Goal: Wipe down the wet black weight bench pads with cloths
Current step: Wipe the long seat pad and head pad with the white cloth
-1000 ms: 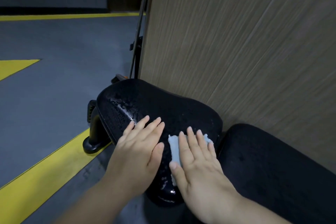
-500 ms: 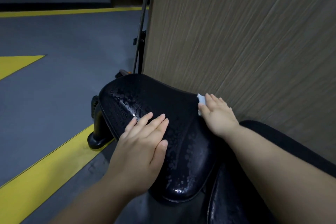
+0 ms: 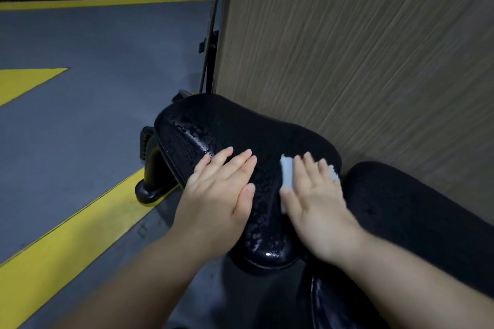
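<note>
In the head view, a black seat pad (image 3: 240,125) of a weight bench is seen in the middle of the frame, set just beside a wood-grain panel (image 3: 361,48) on the right. Beads of water (image 3: 192,133) are seen on the far left part of the pad, and more droplets are spread along its near, glossy edge. The left hand (image 3: 216,195) is laid flat on the left side of the pad, with the fingers straight and held close together; nothing is gripped by it. The right hand (image 3: 318,203) is laid flat on the right side of the same pad, its fingers straight and slightly spread, and a pale blue cloth (image 3: 287,173) is pressed under it against the pad surface. The cloth is shown at the thumb side of the palm and again past the little finger. The two hands are kept apart, with a wet strip of pad between them. A second black pad (image 3: 401,208) is seen to the right, just beside the first and below the panel. A curved black frame foot (image 3: 151,176) is seen under the left of the seat pad, resting on a grey floor (image 3: 80,88) marked with a yellow stripe (image 3: 66,243). A thin dark pole (image 3: 211,35) is seen standing at the panel's left edge.
</note>
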A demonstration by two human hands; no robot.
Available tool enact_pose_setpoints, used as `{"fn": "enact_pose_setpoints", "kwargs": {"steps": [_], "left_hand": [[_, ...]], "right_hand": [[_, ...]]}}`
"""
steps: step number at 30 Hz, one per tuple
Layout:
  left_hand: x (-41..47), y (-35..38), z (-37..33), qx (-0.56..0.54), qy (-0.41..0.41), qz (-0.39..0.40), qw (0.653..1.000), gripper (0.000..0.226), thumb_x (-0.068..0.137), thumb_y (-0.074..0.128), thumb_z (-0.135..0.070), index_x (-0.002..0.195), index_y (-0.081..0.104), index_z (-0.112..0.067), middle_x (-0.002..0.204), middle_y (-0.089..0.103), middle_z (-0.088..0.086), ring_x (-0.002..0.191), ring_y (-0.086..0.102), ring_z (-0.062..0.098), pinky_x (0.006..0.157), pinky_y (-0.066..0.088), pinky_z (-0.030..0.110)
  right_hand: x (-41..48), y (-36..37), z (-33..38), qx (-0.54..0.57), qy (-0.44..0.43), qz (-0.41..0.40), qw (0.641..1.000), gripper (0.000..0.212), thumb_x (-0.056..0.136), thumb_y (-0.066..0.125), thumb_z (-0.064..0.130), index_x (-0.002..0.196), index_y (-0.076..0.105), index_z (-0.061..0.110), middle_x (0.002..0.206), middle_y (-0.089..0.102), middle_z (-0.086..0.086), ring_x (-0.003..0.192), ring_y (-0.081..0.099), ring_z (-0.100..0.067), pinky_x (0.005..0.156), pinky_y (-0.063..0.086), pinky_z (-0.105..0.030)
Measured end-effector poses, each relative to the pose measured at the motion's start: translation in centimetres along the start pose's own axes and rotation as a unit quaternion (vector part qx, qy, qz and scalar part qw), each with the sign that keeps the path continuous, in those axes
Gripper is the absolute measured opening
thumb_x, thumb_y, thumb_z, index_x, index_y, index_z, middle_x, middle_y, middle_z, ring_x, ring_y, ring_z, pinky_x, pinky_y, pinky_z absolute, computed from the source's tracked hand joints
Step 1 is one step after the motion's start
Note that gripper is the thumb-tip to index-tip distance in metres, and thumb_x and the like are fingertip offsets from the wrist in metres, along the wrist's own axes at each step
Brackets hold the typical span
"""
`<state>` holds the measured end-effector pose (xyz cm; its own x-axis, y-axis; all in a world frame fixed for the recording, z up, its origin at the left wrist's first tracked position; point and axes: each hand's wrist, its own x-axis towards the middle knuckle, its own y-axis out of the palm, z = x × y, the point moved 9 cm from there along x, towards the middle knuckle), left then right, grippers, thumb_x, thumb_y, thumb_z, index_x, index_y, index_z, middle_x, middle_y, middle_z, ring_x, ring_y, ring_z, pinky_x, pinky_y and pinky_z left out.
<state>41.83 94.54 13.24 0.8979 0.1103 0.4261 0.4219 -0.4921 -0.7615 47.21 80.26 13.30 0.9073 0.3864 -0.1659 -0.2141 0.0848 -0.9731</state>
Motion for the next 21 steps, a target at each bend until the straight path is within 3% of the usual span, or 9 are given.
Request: {"fn": "enact_pose_setpoints", "kwargs": {"steps": [2,4,5,6,9,11,14,19,21], "left_hand": [[-0.1,0.0,0.0,-0.001,0.001,-0.003,1.000,0.051,0.097,0.028,-0.035,0.138,0.055,-0.020,0.146,0.048,-0.011,0.141,0.034,0.013,0.119,0.007,0.029],[-0.1,-0.1,0.0,-0.004,0.003,-0.003,1.000,0.051,0.098,0.028,-0.035,0.139,0.055,-0.019,0.146,0.048,-0.010,0.142,0.033,0.013,0.119,0.007,0.028],[-0.1,-0.1,0.0,-0.005,0.003,-0.003,1.000,0.051,0.098,0.028,-0.034,0.139,0.054,-0.019,0.147,0.047,-0.010,0.142,0.032,0.012,0.119,0.007,0.028],[-0.1,-0.1,0.0,-0.006,0.004,-0.004,1.000,0.051,0.098,0.028,-0.034,0.139,0.054,-0.019,0.147,0.047,-0.010,0.142,0.032,0.012,0.119,0.007,0.028],[-0.2,-0.1,0.1,-0.007,0.003,-0.005,1.000,0.051,0.098,0.028,-0.033,0.139,0.054,-0.019,0.147,0.048,-0.010,0.142,0.033,0.012,0.120,0.006,0.027],[-0.2,-0.1,0.0,-0.011,0.001,-0.004,1.000,0.052,0.098,0.028,-0.034,0.139,0.054,-0.018,0.146,0.048,-0.009,0.141,0.033,0.013,0.119,0.007,0.027],[-0.2,-0.3,-0.1,-0.014,0.000,-0.001,1.000,0.052,0.098,0.027,-0.034,0.140,0.053,-0.017,0.147,0.047,-0.008,0.141,0.033,0.015,0.118,0.006,0.027],[-0.1,-0.2,0.0,-0.019,0.001,0.004,1.000,0.055,0.098,0.023,-0.036,0.142,0.051,-0.019,0.149,0.045,-0.009,0.142,0.029,0.013,0.118,0.002,0.025],[0.0,-0.2,0.1,-0.025,-0.005,-0.001,1.000,0.055,0.097,0.024,-0.037,0.141,0.052,-0.020,0.148,0.046,-0.010,0.142,0.028,0.012,0.117,0.001,0.025]], "right_hand": [[-3.2,1.7,2.2,-0.036,-0.039,0.025,0.998,0.076,0.085,-0.008,0.063,0.147,-0.024,0.022,0.154,-0.033,0.003,0.137,-0.038,-0.018,0.116,-0.018,-0.037],[-4.9,2.2,3.9,-0.090,-0.098,-0.009,0.991,0.084,0.080,-0.022,0.065,0.148,-0.015,0.017,0.158,-0.021,-0.005,0.140,-0.031,-0.023,0.116,-0.012,-0.036],[-5.1,1.8,4.2,-0.096,-0.107,-0.035,0.989,0.084,0.083,-0.022,0.063,0.149,-0.007,0.014,0.160,-0.011,-0.008,0.141,-0.025,-0.024,0.115,-0.007,-0.037],[-5.0,1.5,4.3,-0.083,-0.116,-0.031,0.989,0.082,0.083,-0.020,0.064,0.149,-0.008,0.017,0.160,-0.013,-0.005,0.141,-0.027,-0.023,0.116,-0.009,-0.037],[-3.6,1.8,3.5,-0.058,-0.120,0.056,0.990,0.080,0.072,-0.016,0.067,0.143,-0.029,0.030,0.150,-0.037,0.013,0.133,-0.043,-0.009,0.115,-0.022,-0.036],[-1.7,0.4,2.8,-0.069,-0.118,0.021,0.990,0.080,0.076,-0.010,0.065,0.148,-0.021,0.032,0.154,-0.028,0.015,0.138,-0.034,-0.009,0.116,-0.018,-0.036],[3.0,-1.1,-0.2,-0.028,-0.053,-0.026,0.998,0.063,0.098,0.015,0.052,0.153,-0.004,0.027,0.160,-0.009,0.009,0.146,-0.014,-0.015,0.119,-0.008,-0.039],[10.9,-2.7,-6.5,0.042,0.044,-0.043,0.997,0.057,0.102,0.021,0.042,0.152,0.021,0.015,0.160,0.017,-0.005,0.146,0.013,-0.022,0.119,0.009,-0.036],[12.3,-2.8,-7.7,0.105,0.081,-0.026,0.991,0.048,0.102,0.024,0.042,0.141,0.039,0.017,0.152,0.033,-0.009,0.138,0.030,-0.027,0.110,0.023,-0.037]]}}
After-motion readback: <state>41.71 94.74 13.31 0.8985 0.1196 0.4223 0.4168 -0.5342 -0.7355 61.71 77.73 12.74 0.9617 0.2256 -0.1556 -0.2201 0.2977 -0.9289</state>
